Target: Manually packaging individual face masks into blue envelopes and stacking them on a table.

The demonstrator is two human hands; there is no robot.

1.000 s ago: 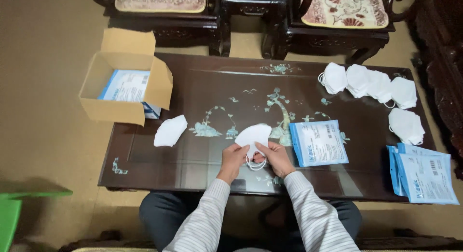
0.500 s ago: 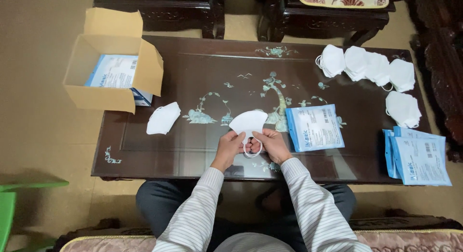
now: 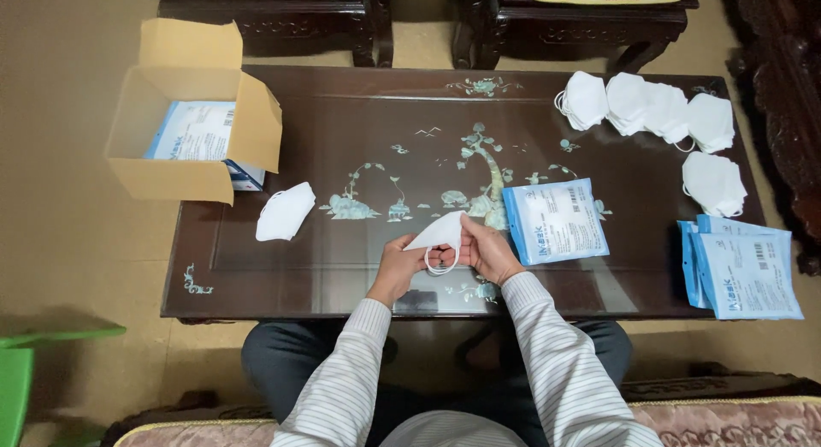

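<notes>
Both my hands hold one white folded face mask (image 3: 438, 232) over the near edge of a dark inlaid table (image 3: 359, 113). My left hand (image 3: 398, 266) grips its lower left part. My right hand (image 3: 487, 250) pinches its right side, and the ear loops hang in a ring between my hands. A blue and white mask pouch (image 3: 556, 219) lies flat just right of my right hand. Another white mask (image 3: 285, 212) lies on the table to my left.
An open cardboard box (image 3: 190, 122) with blue and white packets sits on the table's left corner. Several white masks (image 3: 654, 109) lie at the far right. A stack of blue pouches (image 3: 742, 272) rests at the right edge. Dark wooden chairs stand beyond; a green object (image 3: 21, 370) lies lower left.
My hands have folded the mask narrower and turned it, so its pointed end now faces up and left. The camera has tilted down slightly.
</notes>
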